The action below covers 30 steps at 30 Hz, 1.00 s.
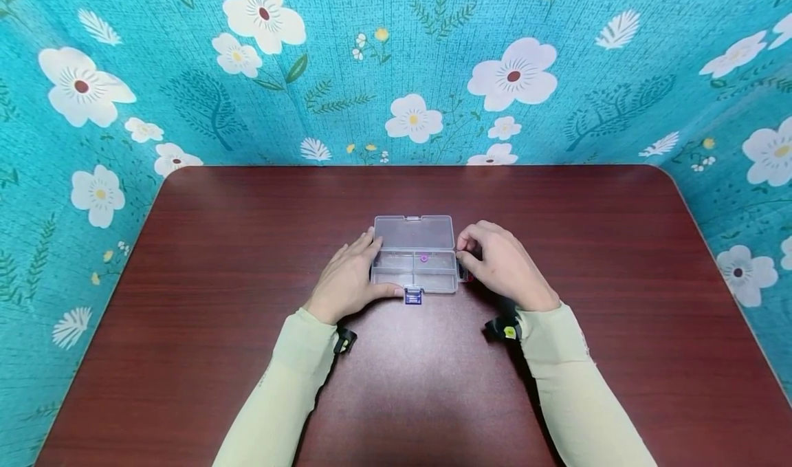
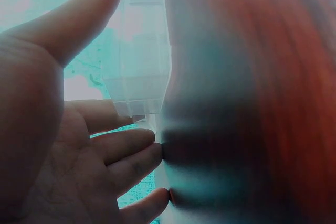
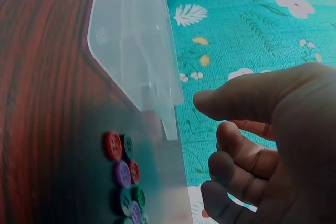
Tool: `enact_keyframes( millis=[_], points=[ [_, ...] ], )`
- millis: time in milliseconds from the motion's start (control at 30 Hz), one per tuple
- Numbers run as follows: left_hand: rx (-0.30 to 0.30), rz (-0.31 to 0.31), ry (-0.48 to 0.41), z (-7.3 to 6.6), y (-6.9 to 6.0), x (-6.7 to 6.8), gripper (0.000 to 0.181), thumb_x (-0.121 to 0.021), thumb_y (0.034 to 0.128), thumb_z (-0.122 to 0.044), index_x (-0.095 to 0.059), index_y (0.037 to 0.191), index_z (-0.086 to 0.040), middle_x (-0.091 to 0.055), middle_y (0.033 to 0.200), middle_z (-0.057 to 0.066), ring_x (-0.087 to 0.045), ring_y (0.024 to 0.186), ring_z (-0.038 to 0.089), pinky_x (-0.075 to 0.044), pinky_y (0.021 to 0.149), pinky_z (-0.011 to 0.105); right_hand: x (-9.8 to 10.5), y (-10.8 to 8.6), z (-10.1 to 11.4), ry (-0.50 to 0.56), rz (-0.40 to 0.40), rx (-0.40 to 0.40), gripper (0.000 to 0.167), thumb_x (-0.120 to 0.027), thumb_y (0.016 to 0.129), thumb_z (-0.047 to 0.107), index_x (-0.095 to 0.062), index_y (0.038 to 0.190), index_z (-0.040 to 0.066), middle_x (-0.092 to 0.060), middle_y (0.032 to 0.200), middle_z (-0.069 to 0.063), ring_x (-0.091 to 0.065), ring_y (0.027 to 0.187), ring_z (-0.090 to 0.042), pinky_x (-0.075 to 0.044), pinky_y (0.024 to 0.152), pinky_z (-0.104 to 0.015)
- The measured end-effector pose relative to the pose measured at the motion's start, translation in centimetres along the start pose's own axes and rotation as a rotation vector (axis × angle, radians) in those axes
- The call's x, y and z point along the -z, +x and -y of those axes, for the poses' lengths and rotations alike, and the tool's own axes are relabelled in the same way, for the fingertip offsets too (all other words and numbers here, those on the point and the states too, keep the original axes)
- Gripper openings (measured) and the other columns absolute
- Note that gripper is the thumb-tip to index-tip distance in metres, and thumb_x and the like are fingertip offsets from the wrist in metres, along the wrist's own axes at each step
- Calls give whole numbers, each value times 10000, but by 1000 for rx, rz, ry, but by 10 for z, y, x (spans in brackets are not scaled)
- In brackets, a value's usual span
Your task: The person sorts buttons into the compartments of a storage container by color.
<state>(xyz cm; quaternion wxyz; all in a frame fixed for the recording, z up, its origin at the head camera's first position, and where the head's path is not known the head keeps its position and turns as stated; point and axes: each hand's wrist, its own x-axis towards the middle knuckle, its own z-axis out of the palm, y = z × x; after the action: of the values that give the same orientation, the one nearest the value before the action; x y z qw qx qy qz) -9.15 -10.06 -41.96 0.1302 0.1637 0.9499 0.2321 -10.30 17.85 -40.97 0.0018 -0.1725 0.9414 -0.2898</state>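
A clear plastic compartment box (image 1: 435, 281) stands on the table with its lid (image 1: 413, 232) swung back and a blue latch (image 1: 413, 296) at the front. In its back right compartment lies a purple button (image 1: 423, 258). My left hand (image 1: 349, 278) steadies the box, thumb along the front and fingers at the left side. Just beyond the box's right side is my right hand (image 1: 504, 264), its fingers loosely bent and nothing visible between them. Several loose buttons, among them a red button (image 3: 113, 146) and a purple button (image 3: 122, 174), lie beside the box near that hand.
The dark red wooden table (image 1: 247, 205) spreads around the box. Behind it and at both sides hangs a turquoise floral cloth (image 1: 346, 54). A dark wrist device (image 1: 504, 329) sits under the right sleeve's cuff.
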Motion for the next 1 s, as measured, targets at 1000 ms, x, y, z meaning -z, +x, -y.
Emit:
enact_keyframes(
  millis=[1000],
  points=[
    [3, 7, -6, -1, 1, 1, 1070, -767, 770, -653, -374, 1545, -30, -239, 1641, 143, -251, 1503, 307, -192, 1222, 483, -13, 3, 6, -7, 33, 79, 91, -723, 875, 98, -658, 867, 161, -555, 813, 41, -507, 774, -126, -447, 696, -313]
  ],
)
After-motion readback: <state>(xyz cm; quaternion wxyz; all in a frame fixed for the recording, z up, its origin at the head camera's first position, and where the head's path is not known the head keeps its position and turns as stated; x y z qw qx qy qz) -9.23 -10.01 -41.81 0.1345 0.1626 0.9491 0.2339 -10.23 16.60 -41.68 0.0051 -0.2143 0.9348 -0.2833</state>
